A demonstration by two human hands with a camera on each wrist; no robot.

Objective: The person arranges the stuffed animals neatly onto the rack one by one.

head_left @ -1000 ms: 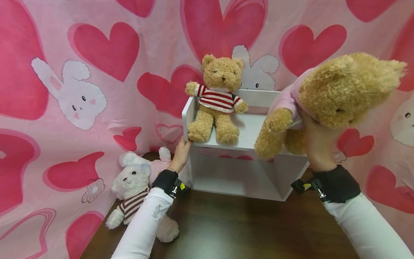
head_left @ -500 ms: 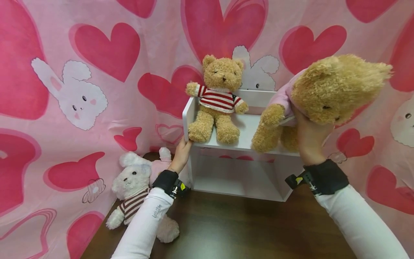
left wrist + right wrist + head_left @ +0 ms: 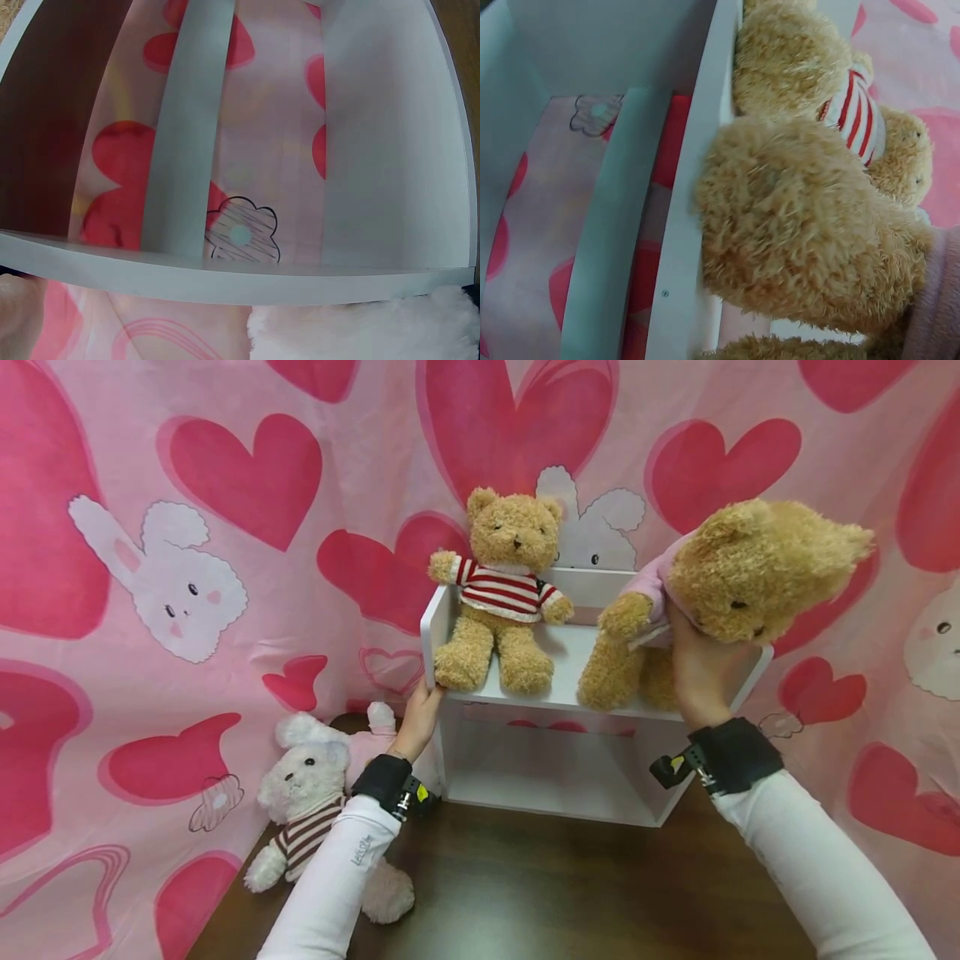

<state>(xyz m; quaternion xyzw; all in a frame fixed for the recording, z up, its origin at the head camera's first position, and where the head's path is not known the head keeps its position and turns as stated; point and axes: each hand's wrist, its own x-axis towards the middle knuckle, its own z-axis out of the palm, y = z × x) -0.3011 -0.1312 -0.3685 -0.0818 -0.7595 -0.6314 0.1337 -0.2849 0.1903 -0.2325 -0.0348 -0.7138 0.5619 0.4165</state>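
My right hand (image 3: 705, 672) grips a tan teddy bear (image 3: 757, 568) in a pink top, holding it round the upper body below the head. The bear leans right over the top board of a small white shelf (image 3: 540, 760), its legs at the board's right half. Its fuzzy leg (image 3: 795, 225) overlaps the board edge in the right wrist view. My left hand (image 3: 418, 722) holds the shelf's left side at the front edge; its fingers are partly hidden. A second teddy bear (image 3: 510, 589) in a red-and-white striped sweater sits upright on the board's left half.
Left of the shelf, a white plush toy (image 3: 307, 781) in a brown-striped top leans beside another plush in pink (image 3: 367, 752). The shelf stands on a dark wooden table (image 3: 525, 885). A pink cloth (image 3: 247, 635) with hearts and rabbits hangs behind.
My right hand has moved the pink-topped bear left and slightly inward over the shelf, its legs now at the top board. My left hand and the striped-sweater bear stay put.
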